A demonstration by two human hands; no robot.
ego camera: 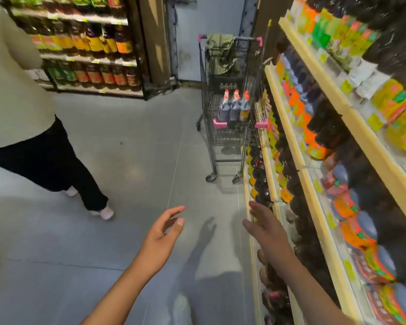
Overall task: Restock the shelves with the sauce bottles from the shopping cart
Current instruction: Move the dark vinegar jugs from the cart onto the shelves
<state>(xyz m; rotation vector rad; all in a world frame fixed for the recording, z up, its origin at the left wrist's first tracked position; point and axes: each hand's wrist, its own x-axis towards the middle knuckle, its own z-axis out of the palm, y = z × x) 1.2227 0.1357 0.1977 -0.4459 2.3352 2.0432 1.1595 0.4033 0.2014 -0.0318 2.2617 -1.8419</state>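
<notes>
Down the aisle, ahead of both hands, stands the shopping cart (230,109), parked close against the shelves (298,146) on the right. Three sauce bottles (234,106) with red caps stand upright in a row at the cart's near end; a green bag (220,52) is slung at the far end.

Left hand (162,233): empty, fingers loosely spread, thumb apart. Right hand (263,226): empty, flat and open, just beside the lowest shelf edge. Neither grip holds anything.

Judged step: walk to the cart and fetch bottles. Cart is well apart from the hands, so close in first. Take each bottle around the body below the neck, one per hand, not by the cap. Another person (21,113) stands at left; keep to the right side of the aisle. Shelf labels are blurred; the matching slot cannot be told yet.
</notes>
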